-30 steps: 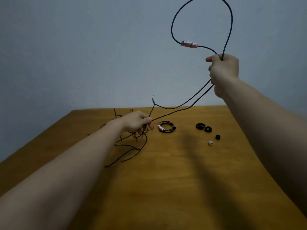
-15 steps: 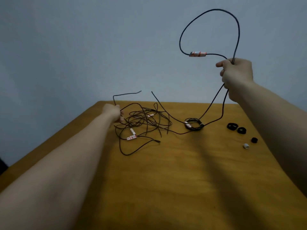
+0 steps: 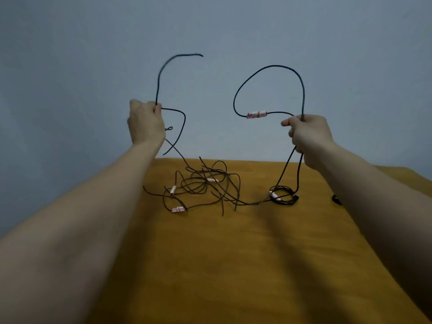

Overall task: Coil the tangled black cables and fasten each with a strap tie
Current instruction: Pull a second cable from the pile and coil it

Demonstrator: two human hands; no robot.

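No legible text; red marks on white cable tags unreadable

Two bare hands show, a left hand and a right hand. One loose tangle of thin black cables lies on the one brown wooden table; how many separate cables it holds cannot be told. One small coiled black cable bundle lies there too. Five white paper tags with red markings sit on the cables. One small black object shows partly beside the right forearm.

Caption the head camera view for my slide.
Left hand and right hand hold black cable strands up above the tangle on the wooden table.
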